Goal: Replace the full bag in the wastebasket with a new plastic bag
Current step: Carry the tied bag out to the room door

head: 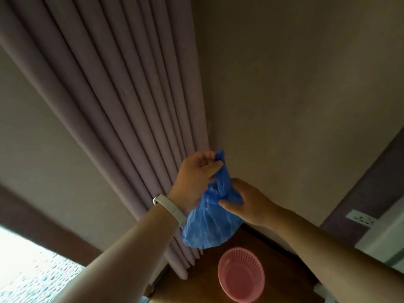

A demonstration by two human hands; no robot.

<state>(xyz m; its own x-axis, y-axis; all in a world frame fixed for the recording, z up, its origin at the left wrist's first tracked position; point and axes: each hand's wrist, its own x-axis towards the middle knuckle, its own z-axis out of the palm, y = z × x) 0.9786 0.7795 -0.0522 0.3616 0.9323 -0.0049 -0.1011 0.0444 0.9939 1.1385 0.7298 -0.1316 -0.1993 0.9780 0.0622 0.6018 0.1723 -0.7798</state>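
Blue bag (209,226): thin plastic, held up in the air by both hands, hanging above and a little left of the basket and not touching it.
Left hand (194,178): fingers curled round the upper end of the bag, which looks like one handle loop; a white wristband (172,209) sits on that wrist.
Right hand (247,202): lower and to the right, thumb pressed on the plastic near the bag's mouth, gripping it against fingers behind.
Pink basket (225,262): upright on a brown surface (273,259) below the hands, with a latticed wall, no liner inside and its bottom bare.
Step in hand: judging by the bare basket, the full bag is already out, and this looks like the new bag being pulled apart to find its mouth.
Next move: the mouth needs spreading wide, then lowering into the basket with the edge folded over the rim all round; the thin film may cling to itself and resist opening.
Hidden: the right hand's fingers are behind the plastic, so how they lie cannot be told.
Hard to make out: whether the bag's mouth is open at all, as the plastic is bunched.
Out of view: the full bag is nowhere in the picture.
Cut off: the basket's near edge runs close to the bottom of the picture.
Backdrop: a mauve curtain (122,106) hangs behind the hands.
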